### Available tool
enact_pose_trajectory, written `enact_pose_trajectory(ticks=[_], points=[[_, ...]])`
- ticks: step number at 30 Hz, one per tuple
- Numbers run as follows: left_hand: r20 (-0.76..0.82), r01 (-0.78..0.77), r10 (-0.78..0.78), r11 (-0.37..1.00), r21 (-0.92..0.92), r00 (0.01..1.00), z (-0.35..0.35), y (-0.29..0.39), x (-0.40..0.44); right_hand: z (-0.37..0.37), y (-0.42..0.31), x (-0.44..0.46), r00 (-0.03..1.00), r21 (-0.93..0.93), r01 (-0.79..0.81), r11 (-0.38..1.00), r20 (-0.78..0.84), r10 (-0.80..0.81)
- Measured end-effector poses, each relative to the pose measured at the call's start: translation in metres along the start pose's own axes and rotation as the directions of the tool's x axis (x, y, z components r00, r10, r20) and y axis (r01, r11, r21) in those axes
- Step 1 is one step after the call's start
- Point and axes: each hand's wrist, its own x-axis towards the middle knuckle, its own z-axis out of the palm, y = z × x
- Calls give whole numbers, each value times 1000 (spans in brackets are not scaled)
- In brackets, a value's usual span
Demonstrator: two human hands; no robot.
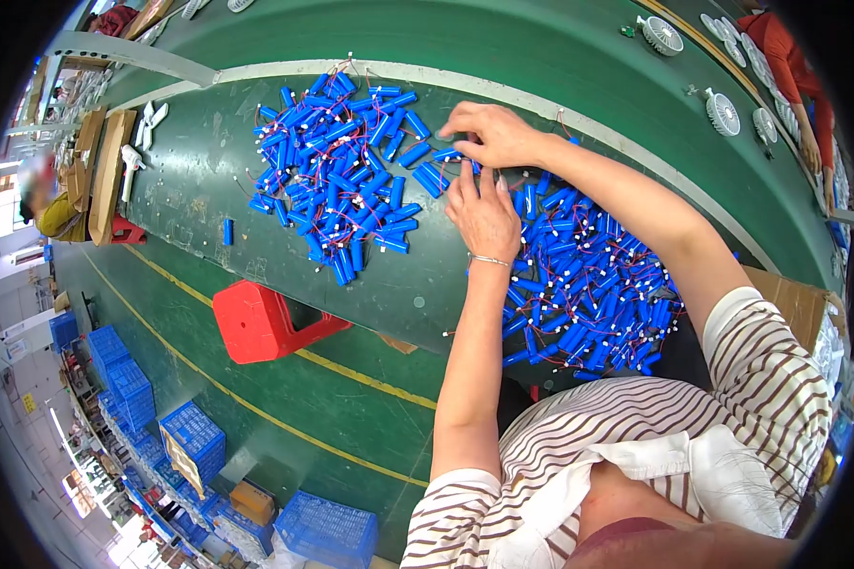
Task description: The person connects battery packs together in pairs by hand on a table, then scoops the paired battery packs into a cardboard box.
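Blue cylindrical batteries with thin red wires and small white connectors lie in two heaps on a dark green table [185, 190]. My left hand [485, 216], a bracelet at its wrist, reaches in between the left heap [337, 171] and the right heap [588, 284]. Its fingers are stretched and slightly apart, with blue showing at the tips. Just beyond it, my right hand [495, 136] bends its fingers and thumb around the end of a blue battery [447, 154]; the grip is partly hidden. Two batteries [431, 179] lie side by side near the left fingertips.
One loose battery [228, 232] lies apart at left. A red stool [253, 322] stands on the floor below the table. Across the far green conveyor [560, 47] are small white fans [721, 112] and a co-worker's red sleeve [778, 57]. Blue crates [327, 526] stand at lower left.
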Motion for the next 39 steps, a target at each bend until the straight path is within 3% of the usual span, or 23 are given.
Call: enact_pose_trajectory(ticks=[2, 8, 11, 14, 17, 19, 22, 24, 25, 26, 27, 28, 29, 30, 31, 32, 33, 34, 35, 37, 38, 39], points=[[26, -8, 8, 1000, 6, 1000, 1, 1, -7, 17, 6, 10, 996, -29, -38, 999, -84, 35], [49, -34, 36, 999, -36, 998, -6, 2, -17, 31, 0, 17, 984, -41, 174, 984, 42, -173], [59, -53, 58, 995, -80, 997, -9, 1, -22, 31, 5, 15, 985, -128, 56, 990, 169, -34], [37, -62, 67, 992, -111, 997, -10, -2, -27, 20, 4, -7, 989, -129, 36, 991, 148, -16], [-10, -105, 106, 961, -255, 994, -21, -4, -31, 20, 11, -33, 995, -105, 4, 994, 96, 7], [-164, -122, 88, 970, -212, 983, -23, -7, -20, 18, 11, -41, 996, -107, -9, 994, 83, 18], [-161, -22, 4, 994, -111, 987, -9, -12, 2, 3, 10, -35, 990, -108, 30, 994, 143, -14], [1, -36, 37, 979, -200, 999, -8, -12, -5, -4, 30, -15, 989, -76, -18, 997, 144, 29], [98, -41, 69, 965, -258, 993, -9, -12, -12, -7, 30, -2, 994, -62, -104, 993, 38, 106], [92, -98, 116, 978, -183, 989, -6, -6, -21, 0, 27, 11, 979, -29, -196, 980, -63, 193], [108, -109, 128, 979, -173, 986, -8, -2, -26, 14, 17, 34, 974, -112, -155, 981, -183, 133], [115, -124, 145, 978, -170, 983, -12, 2, -26, 22, 7, 46, 964, -151, -239, 959, -153, 217], [89, -116, 148, 949, -292, 985, -16, -2, -22, 33, 6, 54, 964, -218, -257, 941, -133, 232], [-7, -101, 104, 945, -310, 995, -14, -14, -13, 42, 7, 61, 963, -290, -268, 919, -112, 246], [-93, -85, 57, 940, -331, 994, -20, -24, 2, 41, 3, 64, 941, -242, -335, 911, -35, 337], [-203, -85, 60, 989, -120, 977, -24, -34, 17, 39, 0, 63, 935, -278, -344, 897, -18, 353], [-260, 49, -45, 999, 8, 965, -24, -41, 35, 37, 3, 62, 932, -326, -343, 881, -1, 363], [-185, 208, -191, 975, 75, 964, -28, -43, 52, 39, 11, 56, 943, -294, -320, 901, -9, 332], [-163, 213, -192, 969, 127, 968, -25, -49, 62, 39, 13, 54, 943, -299, -321, 899, -7, 334], [-148, 203, -179, 965, 165, 973, -23, -53, 76, 37, 24, 54, 930, 2, -354, 935, -102, 352], [-140, 200, -178, 966, 166, 974, -23, -52, 73, 44, 27, 52, 956, -119, -204, 972, -237, 172], [-112, 196, -182, 971, 134, 977, -24, -52, 69, 43, 25, 48, 988, -133, -104, 986, -127, 87]])
